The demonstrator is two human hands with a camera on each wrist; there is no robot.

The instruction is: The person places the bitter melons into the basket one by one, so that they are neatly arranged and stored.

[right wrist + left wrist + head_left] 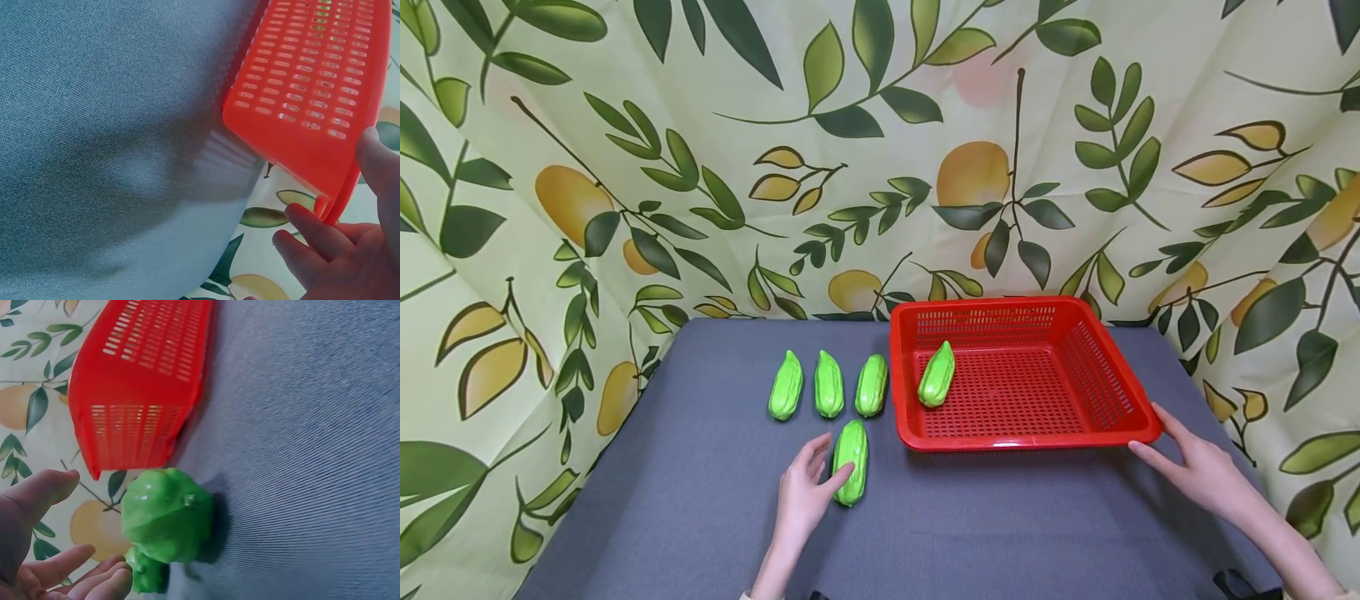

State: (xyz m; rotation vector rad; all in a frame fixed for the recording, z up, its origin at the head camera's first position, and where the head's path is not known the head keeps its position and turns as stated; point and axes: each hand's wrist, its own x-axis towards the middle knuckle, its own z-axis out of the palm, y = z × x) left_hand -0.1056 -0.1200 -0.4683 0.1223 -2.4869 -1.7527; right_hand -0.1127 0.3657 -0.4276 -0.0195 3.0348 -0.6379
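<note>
In the head view my left hand (803,492) is beside the nearest green bitter melon (850,467), its thumb overlapping the melon's side. The left wrist view has the thumb and fingers (103,582) spread apart, close to that melon (167,515). My right hand (1206,467) holds the near right corner of a red plastic basket (1000,442), with thumb and fingers on either side of the corner rim (350,194). One bitter melon (937,375) lies inside the basket, near its left wall.
Left of the basket, three more bitter melons stand in a row: the left one (786,386), the middle one (829,385) and the right one (871,387). All rest on a grey-blue cloth-covered table (685,500). A leaf-and-fruit patterned curtain (880,167) rises behind and at both sides.
</note>
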